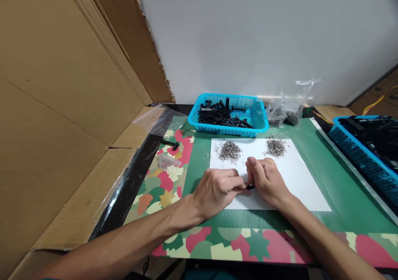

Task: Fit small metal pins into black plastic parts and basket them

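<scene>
My left hand (219, 188) is closed, its fingertips pinching a small black plastic part (250, 186) low over the white paper (298, 188). Against the other side of that part, my right hand (268, 181) makes a fist with the thumb on top. A small metallic bit shows beside the right thumb, but most of what this fist grips is hidden. Just beyond the hands, two heaps of tiny metal pieces lie on the paper: a left pile (230, 151) and a right pile (276, 147).
A blue basket (228, 131) of black plastic parts stands at the back, with clear bags (287, 112) beside it. Another blue basket (363, 164) is at right. A single black part (170, 144) and a small plastic bag (168, 161) lie left. Cardboard (62, 85) walls the left side.
</scene>
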Motion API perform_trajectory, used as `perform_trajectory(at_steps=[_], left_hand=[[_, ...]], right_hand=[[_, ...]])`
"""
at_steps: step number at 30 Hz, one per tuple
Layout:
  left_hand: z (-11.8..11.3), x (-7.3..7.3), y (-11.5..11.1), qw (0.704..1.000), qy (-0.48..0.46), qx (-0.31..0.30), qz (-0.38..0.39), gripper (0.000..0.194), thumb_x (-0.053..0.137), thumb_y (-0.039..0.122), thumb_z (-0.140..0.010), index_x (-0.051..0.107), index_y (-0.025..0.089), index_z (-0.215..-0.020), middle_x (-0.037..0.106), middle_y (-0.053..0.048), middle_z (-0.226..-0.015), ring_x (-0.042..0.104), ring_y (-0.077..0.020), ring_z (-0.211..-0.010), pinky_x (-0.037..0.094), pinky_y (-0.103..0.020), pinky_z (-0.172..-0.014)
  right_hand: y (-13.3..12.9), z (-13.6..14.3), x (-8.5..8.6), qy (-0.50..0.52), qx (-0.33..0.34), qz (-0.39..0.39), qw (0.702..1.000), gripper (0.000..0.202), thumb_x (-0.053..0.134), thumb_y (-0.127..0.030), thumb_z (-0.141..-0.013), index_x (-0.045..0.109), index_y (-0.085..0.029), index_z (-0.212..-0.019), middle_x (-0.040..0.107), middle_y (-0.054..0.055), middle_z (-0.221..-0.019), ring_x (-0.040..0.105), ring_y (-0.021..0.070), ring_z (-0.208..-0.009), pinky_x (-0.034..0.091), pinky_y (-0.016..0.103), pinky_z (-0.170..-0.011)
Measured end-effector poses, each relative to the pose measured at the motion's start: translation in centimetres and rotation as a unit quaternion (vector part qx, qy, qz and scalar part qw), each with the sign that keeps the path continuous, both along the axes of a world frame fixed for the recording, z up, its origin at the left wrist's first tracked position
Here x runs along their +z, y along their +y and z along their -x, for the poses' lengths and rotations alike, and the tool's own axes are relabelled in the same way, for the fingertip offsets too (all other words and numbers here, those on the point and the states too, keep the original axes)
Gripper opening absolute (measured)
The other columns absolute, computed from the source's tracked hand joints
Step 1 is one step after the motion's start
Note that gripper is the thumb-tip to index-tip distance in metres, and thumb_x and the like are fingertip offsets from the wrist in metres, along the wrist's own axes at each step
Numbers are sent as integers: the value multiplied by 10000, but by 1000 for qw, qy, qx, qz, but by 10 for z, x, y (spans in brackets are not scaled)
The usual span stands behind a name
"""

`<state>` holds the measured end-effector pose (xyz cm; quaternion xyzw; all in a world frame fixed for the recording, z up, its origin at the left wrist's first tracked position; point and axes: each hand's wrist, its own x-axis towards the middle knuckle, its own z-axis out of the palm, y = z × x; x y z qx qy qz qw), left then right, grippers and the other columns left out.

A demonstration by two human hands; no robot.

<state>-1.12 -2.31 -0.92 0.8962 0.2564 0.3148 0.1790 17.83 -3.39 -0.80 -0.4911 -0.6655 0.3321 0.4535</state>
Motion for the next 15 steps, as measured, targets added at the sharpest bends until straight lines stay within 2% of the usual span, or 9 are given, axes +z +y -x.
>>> perform_trajectory(at_steps=[9, 15], left_hand=[[-1, 1, 0, 1000, -11, -14, 3, 209, 726, 204, -990, 748, 162, -786, 736, -4, -753, 703, -138, -640, 461, -233, -584], [-1, 0, 0, 1000, -7, -1, -3, 250, 672, 136, -996, 722, 161, -752, 714, -4, -726, 661, -128, -603, 440, -227, -563]], right_hand=[[-1, 3, 6, -15, 0, 19, 1000, 794, 355, -688, -1074, 449, -222, -438, 456, 1, -410, 441, 104, -397, 342, 271, -497], [-4, 5, 2, -34, 10, 28, 999, 815, 267, -720, -1074, 396, -231, -434, 421, 1, -403, 400, 98, -395, 307, 282, -482]])
